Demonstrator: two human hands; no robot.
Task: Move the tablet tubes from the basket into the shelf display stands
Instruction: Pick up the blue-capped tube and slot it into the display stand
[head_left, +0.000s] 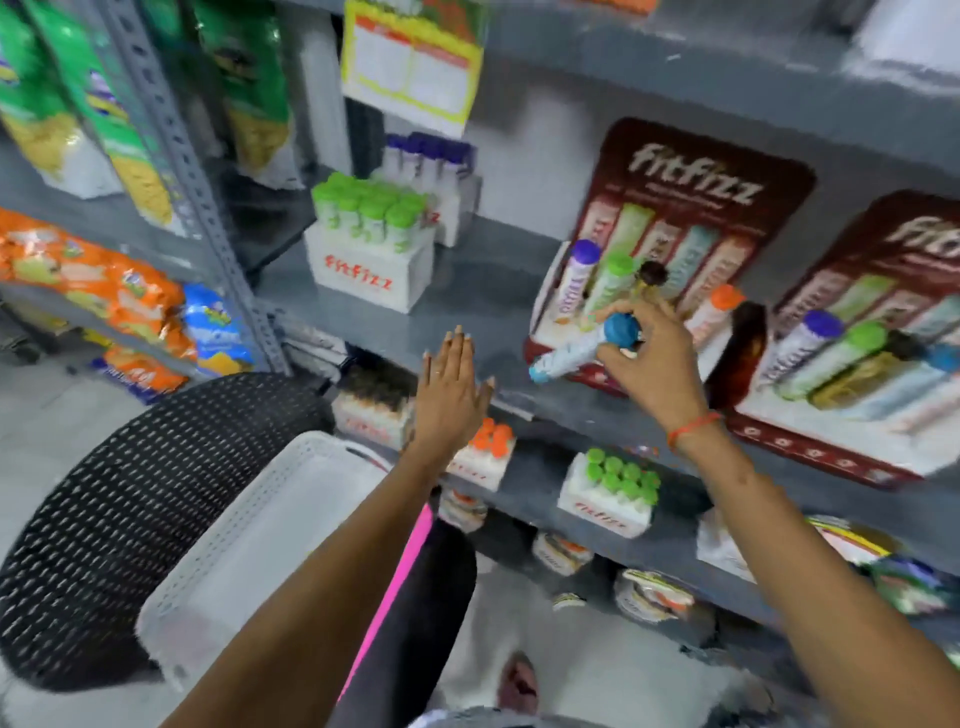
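My right hand (652, 358) grips a blue-capped tablet tube (582, 351) by its cap, held tilted in front of the left red display stand (670, 208). That stand holds purple-, green-, brown- and orange-capped tubes, with a gap between the brown and orange ones. A second red display stand (878, 332) to the right looks full. My left hand (449, 392) is flat, fingers together, holding nothing, raised near the shelf edge. The white perforated basket (260, 525) rests on a black woven stool (119, 519) below; it looks empty inside.
White boxes of green-capped tubes (371, 244) and purple-capped tubes (431, 176) stand on the grey shelf at the left. Further boxes (608, 493) sit on the shelf below. Snack bags (93, 280) fill the left rack. A metal upright (208, 208) divides the racks.
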